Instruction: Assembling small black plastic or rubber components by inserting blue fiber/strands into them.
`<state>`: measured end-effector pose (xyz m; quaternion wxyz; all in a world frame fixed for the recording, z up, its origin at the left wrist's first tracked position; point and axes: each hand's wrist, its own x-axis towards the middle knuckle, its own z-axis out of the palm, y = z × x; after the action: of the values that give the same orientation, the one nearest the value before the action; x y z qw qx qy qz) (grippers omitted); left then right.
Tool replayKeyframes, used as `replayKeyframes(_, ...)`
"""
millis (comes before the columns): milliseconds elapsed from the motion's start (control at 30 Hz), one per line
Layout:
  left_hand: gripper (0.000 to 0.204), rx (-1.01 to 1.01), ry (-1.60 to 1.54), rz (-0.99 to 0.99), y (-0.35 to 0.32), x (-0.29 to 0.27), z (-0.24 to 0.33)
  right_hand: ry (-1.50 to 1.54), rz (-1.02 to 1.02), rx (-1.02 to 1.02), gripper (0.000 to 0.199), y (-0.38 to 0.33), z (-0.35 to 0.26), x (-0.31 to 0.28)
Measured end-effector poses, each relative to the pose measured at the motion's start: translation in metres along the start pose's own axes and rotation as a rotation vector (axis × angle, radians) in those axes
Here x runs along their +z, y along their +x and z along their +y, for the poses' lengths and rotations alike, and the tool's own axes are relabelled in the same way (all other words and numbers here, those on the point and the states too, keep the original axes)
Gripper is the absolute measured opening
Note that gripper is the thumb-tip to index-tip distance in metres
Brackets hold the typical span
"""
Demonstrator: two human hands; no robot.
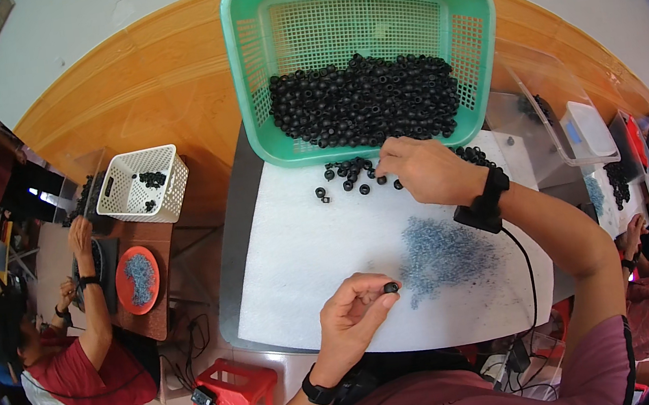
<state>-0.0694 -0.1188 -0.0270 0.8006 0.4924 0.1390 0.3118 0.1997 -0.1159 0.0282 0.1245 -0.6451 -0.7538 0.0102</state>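
My left hand (356, 317) pinches a small round black plastic part (391, 287) between thumb and fingers, at the left edge of a patch of small blue-grey pieces (446, 256). Too fine to name, those pieces lie spread on the white sheet (292, 264). Farther off, my right hand (435, 173) reaches over loose black parts (349, 170) below the green basket. Its fingertips are closed together at these parts, and whether one is between them cannot be made out. The green plastic basket (374, 147) is tilted toward me, with a heap of black parts (361, 103) inside.
Clear plastic bins (555, 119) stand at the right. To the left, a co-worker (91, 356) sits at another table with a white basket (175, 191) and a red plate (154, 289). A red stool (243, 393) stands on the floor. A cable (528, 266) hangs from my right wrist.
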Motion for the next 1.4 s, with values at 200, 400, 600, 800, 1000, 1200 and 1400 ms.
replayKeyframes(200, 0.020, 0.003, -0.007, -0.008, 0.000, 0.000, 0.000, 0.023, 0.059, 0.044, 0.030, 0.004, 0.000, 0.003)
replayKeyframes(400, 0.020, 0.013, -0.013, -0.011, 0.000, 0.000, 0.000, -0.010, -0.085, 0.029, 0.031, 0.002, 0.005, 0.001)
replayKeyframes(600, 0.021, 0.005, -0.015, -0.012, 0.000, 0.000, 0.001, 0.024, 0.088, -0.007, 0.035, 0.008, 0.003, 0.002)
replayKeyframes(800, 0.021, 0.002, -0.019, -0.007, -0.001, -0.001, 0.001, 0.064, 0.013, -0.144, 0.030, 0.011, -0.001, 0.000)
replayKeyframes(1000, 0.020, 0.009, -0.007, -0.020, 0.000, -0.001, 0.001, 0.171, 0.078, -0.078, 0.031, 0.011, 0.012, -0.003)
replayKeyframes(1200, 0.020, -0.002, -0.003, -0.022, 0.000, -0.001, 0.002, 0.045, 0.036, -0.076, 0.032, 0.014, -0.007, 0.009)
replayKeyframes(1400, 0.021, 0.005, -0.001, -0.024, -0.001, -0.002, 0.000, 0.144, -0.085, -0.097, 0.027, 0.009, 0.000, -0.010)
